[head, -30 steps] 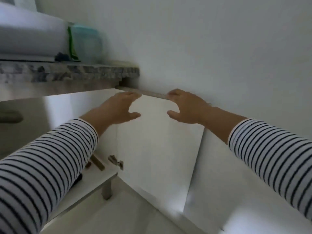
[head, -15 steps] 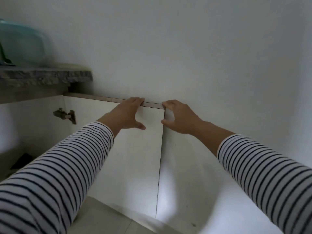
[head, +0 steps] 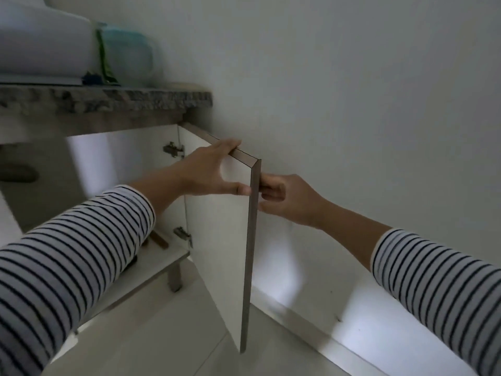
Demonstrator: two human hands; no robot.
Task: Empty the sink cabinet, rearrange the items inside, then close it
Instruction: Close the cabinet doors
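Note:
The sink cabinet's right door (head: pixel 217 240) is white with a brown edge band. It stands about halfway open, with its free edge pointing toward me. My left hand (head: pixel 208 169) has its fingers over the door's top edge and its thumb on the inner face. My right hand (head: pixel 287 199) is on the far side of the free edge, its curled fingers holding that edge near the top corner. Two metal hinges (head: pixel 173 150) fix the door to the cabinet side. My left sleeve hides most of the cabinet's inside, where a brown-handled item (head: pixel 160 241) lies on the bottom shelf (head: pixel 160 261).
A speckled stone countertop (head: pixel 108 100) carries a white basin (head: pixel 40 50) and a teal container (head: pixel 127 58). The white wall (head: pixel 352 104) runs just right of the door. A metal leg (head: pixel 174 278) holds the cabinet above the pale tiled floor (head: pixel 162 335).
The door lay flat against the wall and has swung away from it toward the cabinet. My right hand moved from the top corner to behind the free edge.

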